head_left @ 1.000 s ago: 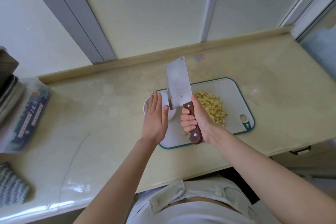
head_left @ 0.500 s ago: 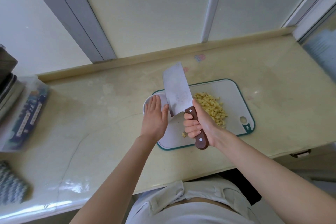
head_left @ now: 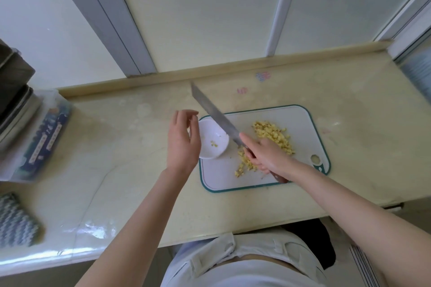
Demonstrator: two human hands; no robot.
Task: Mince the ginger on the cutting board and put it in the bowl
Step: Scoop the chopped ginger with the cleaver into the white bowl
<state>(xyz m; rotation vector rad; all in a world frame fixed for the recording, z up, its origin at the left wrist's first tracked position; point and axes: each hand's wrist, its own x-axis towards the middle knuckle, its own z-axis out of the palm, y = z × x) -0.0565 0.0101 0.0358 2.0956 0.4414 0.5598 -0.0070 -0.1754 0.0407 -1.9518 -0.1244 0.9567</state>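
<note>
A white cutting board point(head_left: 300, 121) with a green rim lies on the counter. Minced yellow ginger point(head_left: 272, 136) is piled on its middle, with a smaller scatter near the front left. A small white bowl point(head_left: 212, 142) sits at the board's left edge with a few ginger bits inside. My right hand point(head_left: 265, 154) grips the wooden handle of a cleaver point(head_left: 214, 114), whose blade points up-left, edge-on, over the bowl's right rim. My left hand point(head_left: 184, 140) hovers at the bowl's left side, fingers loosely curved and holding nothing.
The beige counter point(head_left: 116, 170) runs to a low back ledge under the windows. A clear plastic box point(head_left: 39, 137) with dark packets stands at the left, dark containers behind it. A grey knitted cloth point(head_left: 14, 221) lies at the front left edge.
The cleaver has turned from flat-on to edge-on and tilted left. My left hand has drawn left off the bowl, uncovering it. My right hand has shifted right and down over the board.
</note>
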